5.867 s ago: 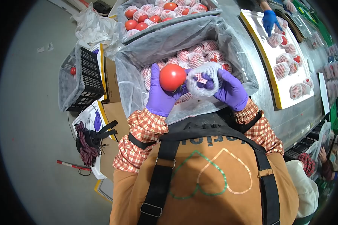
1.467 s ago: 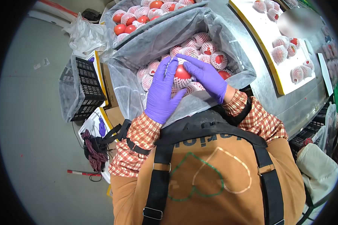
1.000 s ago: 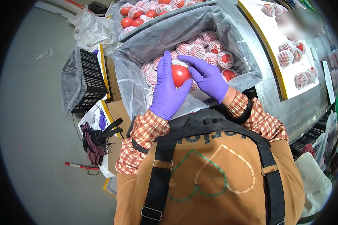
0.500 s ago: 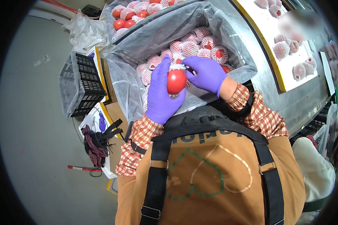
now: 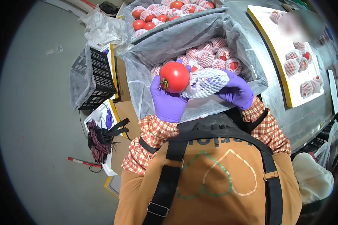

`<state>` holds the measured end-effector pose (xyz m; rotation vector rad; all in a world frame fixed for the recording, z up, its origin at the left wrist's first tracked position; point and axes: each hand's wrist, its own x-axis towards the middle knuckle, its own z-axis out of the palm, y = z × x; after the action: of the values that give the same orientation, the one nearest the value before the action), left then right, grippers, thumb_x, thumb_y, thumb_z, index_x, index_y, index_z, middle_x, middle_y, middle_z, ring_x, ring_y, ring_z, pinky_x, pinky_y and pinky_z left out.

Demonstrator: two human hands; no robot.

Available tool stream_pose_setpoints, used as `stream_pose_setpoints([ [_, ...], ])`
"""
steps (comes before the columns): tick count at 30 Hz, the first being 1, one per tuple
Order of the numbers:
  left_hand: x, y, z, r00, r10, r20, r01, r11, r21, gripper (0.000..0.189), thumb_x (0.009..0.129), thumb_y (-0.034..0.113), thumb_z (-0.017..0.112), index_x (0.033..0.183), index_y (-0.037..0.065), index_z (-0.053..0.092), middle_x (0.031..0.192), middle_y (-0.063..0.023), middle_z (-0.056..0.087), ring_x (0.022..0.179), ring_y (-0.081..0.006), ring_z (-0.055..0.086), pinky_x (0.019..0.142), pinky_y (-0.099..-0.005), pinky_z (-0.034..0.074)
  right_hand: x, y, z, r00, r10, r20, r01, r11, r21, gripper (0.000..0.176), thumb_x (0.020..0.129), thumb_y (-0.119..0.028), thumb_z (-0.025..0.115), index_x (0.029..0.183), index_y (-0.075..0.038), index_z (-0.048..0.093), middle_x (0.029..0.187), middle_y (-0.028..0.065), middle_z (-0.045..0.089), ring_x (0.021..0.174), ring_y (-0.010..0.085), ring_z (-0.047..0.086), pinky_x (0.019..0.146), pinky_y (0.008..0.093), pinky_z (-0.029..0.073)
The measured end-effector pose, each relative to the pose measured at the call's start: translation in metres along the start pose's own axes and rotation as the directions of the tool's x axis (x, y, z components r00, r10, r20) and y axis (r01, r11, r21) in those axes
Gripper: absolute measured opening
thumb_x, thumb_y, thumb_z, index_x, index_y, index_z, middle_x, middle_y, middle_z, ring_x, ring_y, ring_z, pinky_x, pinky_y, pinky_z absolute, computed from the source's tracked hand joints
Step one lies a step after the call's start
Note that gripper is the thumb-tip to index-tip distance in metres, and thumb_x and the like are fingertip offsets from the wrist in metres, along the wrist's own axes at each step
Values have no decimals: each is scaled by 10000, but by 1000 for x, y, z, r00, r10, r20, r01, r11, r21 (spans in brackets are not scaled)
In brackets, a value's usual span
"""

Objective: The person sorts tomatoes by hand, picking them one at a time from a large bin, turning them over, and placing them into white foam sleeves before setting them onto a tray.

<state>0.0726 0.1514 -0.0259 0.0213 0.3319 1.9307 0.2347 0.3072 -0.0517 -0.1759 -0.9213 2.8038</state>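
A bare red tomato (image 5: 175, 77) with a green stem rests in my left hand (image 5: 169, 107), whose gloved fingers curl round it. My right hand (image 5: 237, 92), also in a purple glove, is closed on a white foam net sleeve (image 5: 208, 83). The sleeve is stretched out sideways beside the tomato, and some of the right fingers are hidden in or behind it. Beneath both hands stands a crate lined with translucent plastic (image 5: 146, 52), holding several net-wrapped tomatoes (image 5: 205, 59).
A second lined crate (image 5: 221, 8) of tomatoes is behind. On the metal table (image 5: 274, 101) at right, a white board (image 5: 285, 80) with a yellow edge carries wrapped tomatoes. A black crate (image 5: 102, 71) stands left, above cords (image 5: 97, 144). Another person's light sleeve or leg (image 5: 311, 176) shows lower right.
The net sleeve has come away from the tomato and now stretches out to the right in my right hand. The tomato is turned, showing its stem. The view has shifted.
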Motion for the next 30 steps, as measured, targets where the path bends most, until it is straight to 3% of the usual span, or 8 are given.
stream_pose_setpoints([
  [2, 1, -2, -3, 999, -19, -32, 20, 999, 37, 688, 881, 497, 475, 1376, 32, 371, 1319, -188, 488, 1222, -307, 479, 994, -458, 428, -2, 5, 1, 999, -19, -35, 26, 975, 222, 467, 890, -151, 502, 1309, 46, 442, 1284, 168, 528, 1192, 255, 524, 1022, 388, 414],
  [6, 10, 6, -23, 984, -168, 63, 169, 985, -14, 701, 870, 564, 493, 1340, 53, 404, 1259, -181, 522, 1167, -314, 513, 979, -469, 436, 8, 14, -3, 938, -77, 339, -69, 915, 399, 509, 939, -283, 493, 1327, 36, 409, 1267, 169, 524, 1223, 278, 493, 1054, 403, 387],
  [9, 9, 4, -19, 984, -134, -116, 129, 990, -48, 690, 869, 579, 500, 1303, 48, 426, 1245, -192, 525, 1149, -345, 516, 978, -487, 435, 15, 19, -5, 953, -145, 265, 101, 980, 173, 493, 955, -304, 472, 1305, 37, 417, 1228, 167, 543, 1187, 279, 519, 1033, 390, 410],
  [12, 7, 5, -8, 966, -54, -253, 97, 982, 159, 670, 894, 548, 488, 1321, 38, 411, 1279, -213, 495, 1195, -374, 486, 988, -503, 423, 17, 17, -9, 953, -105, 285, -11, 927, 375, 448, 969, -225, 459, 1324, 35, 379, 1234, 178, 544, 1165, 269, 538, 978, 332, 445],
  [16, 2, 14, -10, 986, -104, -133, 123, 982, 143, 518, 948, 360, 499, 1339, 44, 378, 1353, -203, 434, 1196, -353, 494, 999, -531, 412, 14, 5, -10, 981, -122, 154, 44, 899, 435, 478, 970, -168, 461, 1391, 4, 316, 1306, 159, 504, 1201, 239, 509, 963, 298, 444],
  [18, 1, 11, -10, 991, -52, -123, 81, 967, 242, 499, 946, 311, 500, 1347, 43, 372, 1349, -190, 434, 1222, -343, 472, 1009, -528, 404, 14, -4, 7, 980, -185, -74, 198, 946, 256, 506, 958, -164, 488, 1403, -6, 306, 1324, 126, 491, 1208, 216, 502, 984, 315, 442],
  [25, -7, 4, 9, 1000, 13, -6, -8, 854, 520, 670, 853, 38, 602, 1427, 45, 256, 1365, -147, 399, 1253, -286, 447, 1040, -466, 405, 14, -9, 0, 900, -385, -205, 288, 878, -383, 601, 884, -94, 585, 1411, 6, 314, 1356, 117, 443, 1235, 200, 460, 1052, 341, 361],
  [30, 2, -6, 0, 997, 70, -45, -8, 619, 786, 653, 877, 238, 658, 1388, 6, 325, 1297, -138, 469, 1180, -230, 506, 1004, -365, 433, 16, 5, 11, 853, -516, 80, 327, 409, -852, 765, 787, -135, 728, 1408, 19, 310, 1403, 153, 396, 1294, 250, 406, 1068, 350, 316],
])
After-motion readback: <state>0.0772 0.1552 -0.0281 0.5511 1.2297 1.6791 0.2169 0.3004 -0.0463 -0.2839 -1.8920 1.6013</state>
